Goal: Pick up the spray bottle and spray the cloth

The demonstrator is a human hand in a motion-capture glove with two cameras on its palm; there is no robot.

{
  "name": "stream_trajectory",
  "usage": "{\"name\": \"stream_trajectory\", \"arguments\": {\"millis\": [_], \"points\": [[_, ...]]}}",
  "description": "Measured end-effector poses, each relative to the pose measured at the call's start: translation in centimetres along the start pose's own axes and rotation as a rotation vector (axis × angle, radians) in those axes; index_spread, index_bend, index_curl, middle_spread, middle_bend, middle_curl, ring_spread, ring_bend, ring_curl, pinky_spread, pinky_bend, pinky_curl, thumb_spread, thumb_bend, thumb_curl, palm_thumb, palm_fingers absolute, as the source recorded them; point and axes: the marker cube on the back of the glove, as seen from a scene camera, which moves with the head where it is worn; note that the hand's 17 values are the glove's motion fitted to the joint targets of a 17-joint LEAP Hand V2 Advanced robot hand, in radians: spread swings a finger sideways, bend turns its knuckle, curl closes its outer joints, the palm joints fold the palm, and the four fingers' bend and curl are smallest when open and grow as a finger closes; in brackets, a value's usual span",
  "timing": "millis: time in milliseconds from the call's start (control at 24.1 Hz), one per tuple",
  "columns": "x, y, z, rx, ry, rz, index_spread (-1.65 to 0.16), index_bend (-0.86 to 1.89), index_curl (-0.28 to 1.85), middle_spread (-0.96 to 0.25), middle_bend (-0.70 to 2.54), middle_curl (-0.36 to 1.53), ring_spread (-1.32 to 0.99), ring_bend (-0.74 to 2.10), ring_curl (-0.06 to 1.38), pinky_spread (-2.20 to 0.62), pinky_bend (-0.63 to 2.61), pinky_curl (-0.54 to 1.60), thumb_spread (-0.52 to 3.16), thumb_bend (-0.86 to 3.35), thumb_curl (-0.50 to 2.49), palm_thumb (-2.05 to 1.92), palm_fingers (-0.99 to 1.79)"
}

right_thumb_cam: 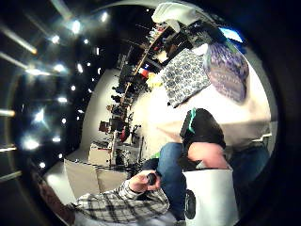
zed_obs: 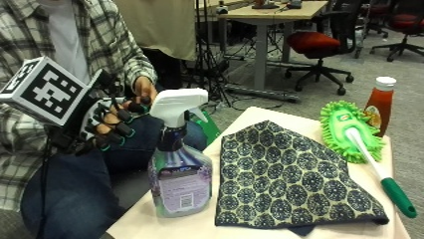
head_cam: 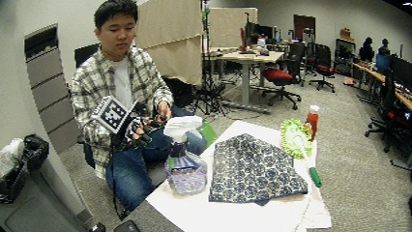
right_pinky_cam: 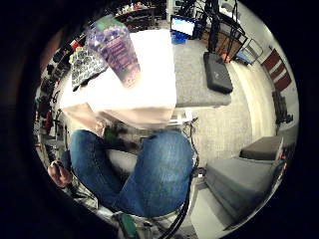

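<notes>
Loosely curled and holding nothing, the gloved right hand (zed_obs: pixel 112 122) hangs off the table edge, just beside the spray bottle's white trigger head; the spray bottle (zed_obs: pixel 177 164) stands upright at the near corner of the table (zed_obs: pixel 139 224); the patterned cloth (zed_obs: pixel 288 177) lies flat beside it; beyond lie a green duster (zed_obs: pixel 354 132) and a red sauce bottle (zed_obs: pixel 379 104)
</notes>
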Motion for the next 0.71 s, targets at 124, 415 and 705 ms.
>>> {"name": "stream_trajectory", "arguments": {"millis": [124, 415, 705], "points": [[0.9, -2.4, 0.3, 0.009, -0.027, 0.008, -0.16, 0.14, 0.23, 0.11, 0.31, 0.25, 0.10, 0.43, 0.23, 0.19, 0.30, 0.26, 1.14, 0.20, 0.40, 0.62, 0.22], [2.7, -7.1, 1.8, 0.014, -0.113, 0.023, -0.16, 0.14, 0.24, 0.11, 0.30, 0.28, 0.09, 0.45, 0.24, 0.18, 0.29, 0.27, 1.15, 0.15, 0.42, 0.62, 0.26], [3.4, -10.5, 2.7, 0.040, -0.287, 0.005, -0.17, 0.17, 0.26, 0.08, 0.31, 0.30, 0.06, 0.46, 0.26, 0.16, 0.26, 0.28, 1.12, 0.13, 0.45, 0.69, 0.37]]}}
